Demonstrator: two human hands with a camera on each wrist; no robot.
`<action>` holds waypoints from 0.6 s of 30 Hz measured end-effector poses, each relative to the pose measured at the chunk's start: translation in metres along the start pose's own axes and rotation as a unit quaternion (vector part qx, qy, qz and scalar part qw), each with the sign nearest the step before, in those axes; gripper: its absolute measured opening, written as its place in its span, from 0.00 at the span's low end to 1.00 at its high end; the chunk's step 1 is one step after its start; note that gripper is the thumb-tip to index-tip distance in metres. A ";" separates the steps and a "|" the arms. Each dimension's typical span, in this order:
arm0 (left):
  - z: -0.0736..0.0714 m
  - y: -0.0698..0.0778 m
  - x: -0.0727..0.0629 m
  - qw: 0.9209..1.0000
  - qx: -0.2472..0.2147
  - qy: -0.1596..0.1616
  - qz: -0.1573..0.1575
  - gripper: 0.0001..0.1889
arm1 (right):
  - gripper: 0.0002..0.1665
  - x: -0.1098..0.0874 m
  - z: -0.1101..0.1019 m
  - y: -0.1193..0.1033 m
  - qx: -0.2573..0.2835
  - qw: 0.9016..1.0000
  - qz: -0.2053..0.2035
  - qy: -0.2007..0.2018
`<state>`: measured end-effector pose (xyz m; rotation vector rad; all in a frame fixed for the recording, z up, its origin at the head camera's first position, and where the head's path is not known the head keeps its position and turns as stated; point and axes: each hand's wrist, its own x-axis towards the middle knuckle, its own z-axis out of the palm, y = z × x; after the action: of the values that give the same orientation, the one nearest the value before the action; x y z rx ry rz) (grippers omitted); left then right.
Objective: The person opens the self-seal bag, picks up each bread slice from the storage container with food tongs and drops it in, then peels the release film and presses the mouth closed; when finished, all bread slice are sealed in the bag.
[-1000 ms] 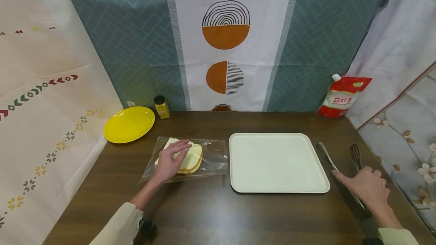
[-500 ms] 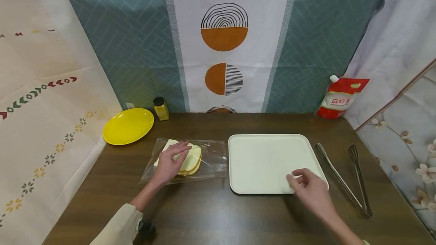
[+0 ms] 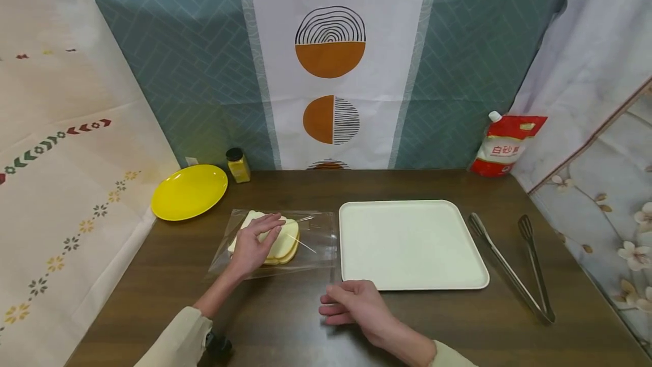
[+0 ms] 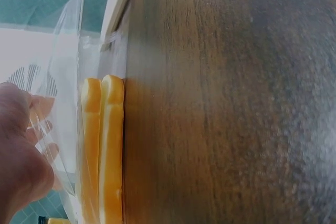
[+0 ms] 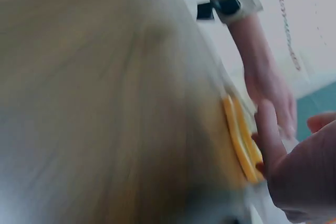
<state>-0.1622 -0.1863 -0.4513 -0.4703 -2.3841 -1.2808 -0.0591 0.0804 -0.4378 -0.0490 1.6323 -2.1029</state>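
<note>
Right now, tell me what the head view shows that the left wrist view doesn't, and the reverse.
Only the head view: the yellow plate, the metal tongs, the right hand and the whole white tray.
Only the left wrist view: a close, side-on look at the golden crusts of the bread slices.
Both: those slices, the clear bag, the left hand, the brown table and some of the tray.

The left hand hid part of the bread slices, while the tabletop was blurred in the right wrist view.
</note>
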 end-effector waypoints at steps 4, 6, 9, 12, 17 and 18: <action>0.000 0.000 -0.001 1.000 0.000 -0.003 -0.006 0.10 | 0.26 0.018 0.023 0.008 0.066 0.997 0.017 0.024; 0.000 0.000 -0.001 1.000 -0.001 -0.008 -0.008 0.10 | 0.28 0.024 0.030 0.012 0.091 0.994 0.020 0.050; 0.000 0.000 -0.001 1.000 0.000 -0.011 -0.010 0.10 | 0.31 0.031 0.037 0.014 0.113 0.990 0.013 0.085; 0.000 -0.001 -0.001 1.000 0.000 -0.010 -0.007 0.10 | 0.35 0.038 0.041 0.015 0.124 0.987 0.004 0.102; 0.000 -0.001 -0.001 1.000 -0.002 -0.010 -0.001 0.10 | 0.37 0.046 0.048 0.016 0.137 0.984 0.002 0.117; 0.000 0.000 -0.001 1.000 -0.002 -0.010 -0.001 0.10 | 0.37 0.047 0.049 0.017 0.141 0.983 0.001 0.120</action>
<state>-0.1617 -0.1869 -0.4517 -0.4851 -2.3986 -1.2875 -0.0801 0.0150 -0.4512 0.3095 1.4400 -2.3920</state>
